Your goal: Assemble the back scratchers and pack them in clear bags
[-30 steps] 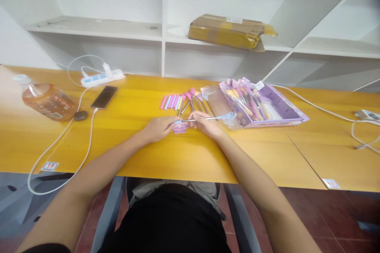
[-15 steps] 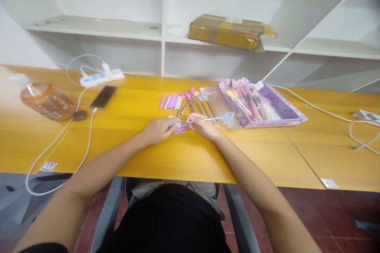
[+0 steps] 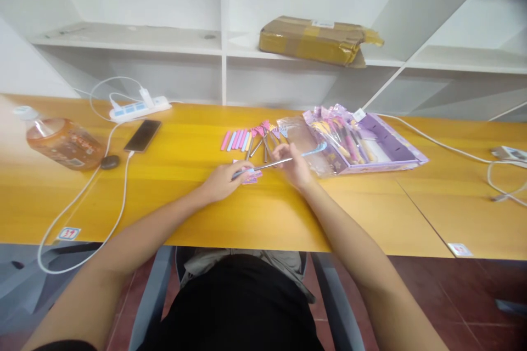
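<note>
My left hand (image 3: 225,180) is closed around the handle end of a back scratcher (image 3: 269,165) with a thin metal rod. Its light blue claw head (image 3: 316,148) points right, beyond my right hand (image 3: 294,167). That hand is at the rod with its fingers loosened and apart; part of the rod is hidden there. Under the rod lie small purple cards (image 3: 252,176). Just behind, more back scratchers (image 3: 265,137) with pink, yellow and blue claw heads lie in a pile, beside a row of coloured handle sleeves (image 3: 236,140).
To the right, a purple display box (image 3: 382,164) holds several wrapped pieces, with clear plastic bags (image 3: 302,137) beside it. A phone (image 3: 143,135), power strip (image 3: 140,109), white cable and drink bottle (image 3: 61,140) occupy the left. A taped carton (image 3: 317,41) rests on the shelf.
My right hand has loosened from its grip on the rod and its fingers have lifted. More of the rod shows between my hands, and it tilts up to the right.
</note>
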